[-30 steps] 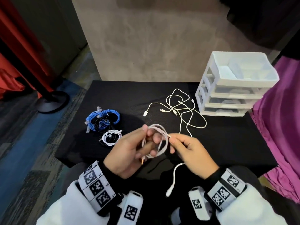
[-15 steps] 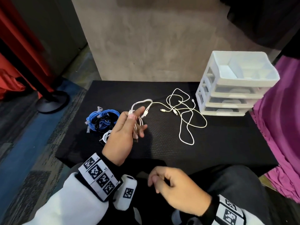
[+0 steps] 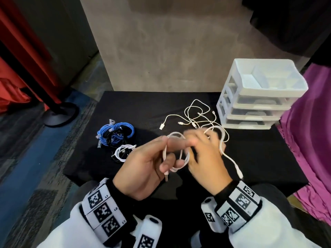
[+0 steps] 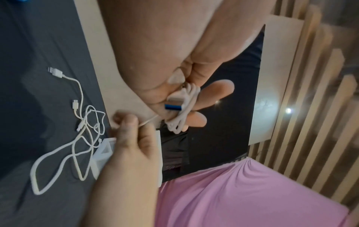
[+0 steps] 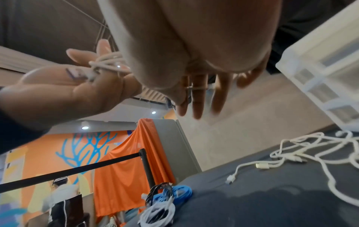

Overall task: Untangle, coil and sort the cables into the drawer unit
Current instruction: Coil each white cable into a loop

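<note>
Left hand (image 4: 174, 50) fills the top, fingers curled round a coiled white cable (image 4: 184, 107); a blue-tipped USB plug (image 4: 173, 107) lies across the coil. Right hand (image 4: 132, 138) enters from 6 o'clock, blurred, thumb and finger pinching a thin strand of that cable. At 9 o'clock, loose white cables (image 4: 81, 138) tangled on dark cloth (image 4: 38, 38). Pink fabric (image 4: 242, 196) at 5 o'clock.

The right hand (image 3: 206, 158) is smeared with motion blur, so how its fingers (image 3: 192, 138) meet the white cable (image 3: 176, 153) can't be made out. The left hand's (image 3: 148, 167) fingers cover part of the coil. Beyond the fingers, the drawer unit's (image 3: 250, 111) lower drawers are too hazy to read.
</note>
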Tool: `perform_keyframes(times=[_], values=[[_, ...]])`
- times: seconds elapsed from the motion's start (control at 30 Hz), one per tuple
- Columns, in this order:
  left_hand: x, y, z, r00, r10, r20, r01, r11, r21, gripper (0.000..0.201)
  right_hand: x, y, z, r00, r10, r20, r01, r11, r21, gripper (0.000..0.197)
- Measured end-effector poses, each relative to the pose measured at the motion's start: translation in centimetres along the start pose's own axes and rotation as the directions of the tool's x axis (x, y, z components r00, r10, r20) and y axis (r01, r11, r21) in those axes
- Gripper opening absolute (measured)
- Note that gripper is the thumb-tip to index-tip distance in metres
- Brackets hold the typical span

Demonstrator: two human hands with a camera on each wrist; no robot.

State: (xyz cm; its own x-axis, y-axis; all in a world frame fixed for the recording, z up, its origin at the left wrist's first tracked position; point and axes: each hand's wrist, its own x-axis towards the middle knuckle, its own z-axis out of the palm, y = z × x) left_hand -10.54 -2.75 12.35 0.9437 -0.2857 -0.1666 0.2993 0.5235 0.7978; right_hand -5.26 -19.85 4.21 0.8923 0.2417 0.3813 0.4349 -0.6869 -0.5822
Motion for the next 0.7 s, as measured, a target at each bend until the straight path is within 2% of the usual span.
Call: perform_keyframes(times=[0.03, 0.1, 0.17, 0.23, 0.33, 0.37, 0.43, 0.5, 0.6, 0.63, 0.7], values=[[0.0, 0.3, 0.0, 1.000, -0.001, 0.002, 0.001, 0.998, -0.068, 0.028, -0.4, 0.2, 0.4, 0.999, 0.016, 0.052, -0.021, 0.996, 0.083, 0.015], [0.5, 0.6, -0.5, 0.999, 0.042, -0.032, -0.046, 0.989, -0.142, 0.031, -1.8, 0.1, 1.2, 0.982, 0.061, 0.178, -0.096, 0.977, 0.191, 0.014], [1.2, -0.1, -0.9, 0.984, 0.118, -0.131, -0.132, 0.985, -0.109, 0.025, -3.4, -0.6, 1.5, 0.959, 0.080, 0.272, -0.145, 0.963, 0.226, 0.015], [2.0, -1.5, -1.3, 0.944, 0.205, -0.257, -0.222, 0.974, -0.040, 0.024, -4.9, -1.4, 1.5, 0.938, 0.093, 0.334, -0.169, 0.963, 0.208, 0.016], [2.9, -3.2, -2.1, 0.867, 0.316, -0.385, -0.256, 0.946, 0.200, 0.027, -6.0, -2.1, 0.9, 0.901, 0.106, 0.421, -0.171, 0.978, 0.120, 0.029], [3.0, -3.6, -2.4, 0.849, 0.364, -0.383, -0.241, 0.912, 0.332, 0.028, -6.2, -2.3, 0.6, 0.896, 0.095, 0.434, -0.158, 0.981, 0.113, 0.028], [3.2, -4.4, -3.2, 0.837, 0.455, -0.303, -0.220, 0.788, 0.575, 0.026, -6.4, -2.6, -0.4, 0.902, 0.050, 0.429, -0.105, 0.989, 0.104, 0.020], [3.0, -5.1, -3.9, 0.865, 0.467, -0.184, -0.187, 0.639, 0.747, 0.025, -6.2, -2.5, -1.2, 0.933, -0.012, 0.360, -0.022, 0.996, 0.090, 0.018], [2.6, -5.8, -4.7, 0.942, 0.334, -0.032, -0.115, 0.410, 0.905, 0.025, -5.0, -1.5, -2.3, 0.962, -0.076, 0.263, 0.060, 0.996, 0.067, 0.017], [2.4, -5.7, -4.7, 0.965, 0.263, -0.004, -0.099, 0.377, 0.921, 0.021, -4.5, -1.2, -2.5, 0.963, -0.111, 0.245, 0.102, 0.994, 0.048, 0.016], [2.0, -5.4, -4.2, 0.992, 0.124, 0.028, -0.076, 0.399, 0.914, 0.023, -3.6, -0.8, -3.1, 0.957, -0.186, 0.223, 0.186, 0.982, 0.022, 0.015]])
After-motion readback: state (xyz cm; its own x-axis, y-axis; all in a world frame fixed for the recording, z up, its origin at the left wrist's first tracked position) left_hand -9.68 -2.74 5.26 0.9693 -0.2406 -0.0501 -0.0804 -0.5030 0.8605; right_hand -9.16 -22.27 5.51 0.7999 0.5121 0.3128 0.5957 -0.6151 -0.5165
